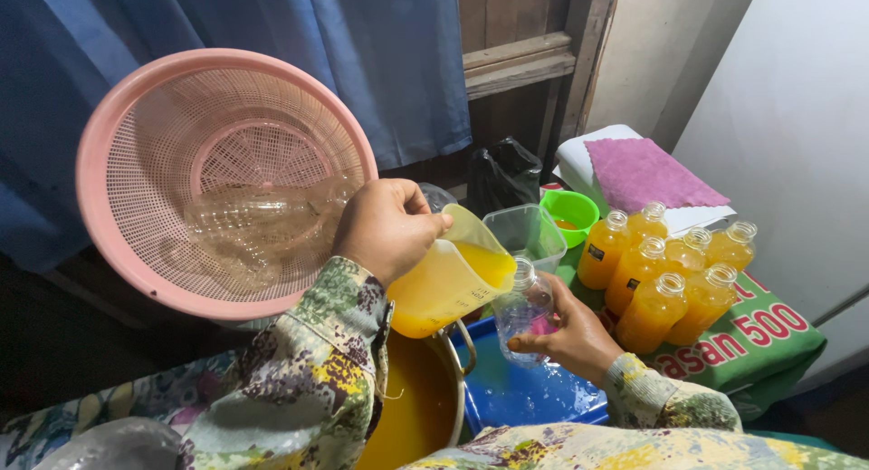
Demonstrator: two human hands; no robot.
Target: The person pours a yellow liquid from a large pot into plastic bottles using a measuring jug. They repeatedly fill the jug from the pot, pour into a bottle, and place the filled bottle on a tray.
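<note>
My left hand [387,227] grips a clear plastic jug [450,284] of orange liquid and tips its spout toward a small clear bottle [523,309]. My right hand [572,336] holds that bottle upright just under the spout; it looks almost empty. Both hands hover over a metal pot [418,407] that holds more orange liquid. To the right, several filled bottles [665,269] of orange liquid stand uncapped on a green cloth [769,343].
A pink plastic colander [118,225] with empty clear bottles in it leans at the left. A blue basin [520,393] sits under my right hand. Behind are a clear container [529,230], a green bowl [572,212], a black bag [503,173] and a purple cloth [644,173].
</note>
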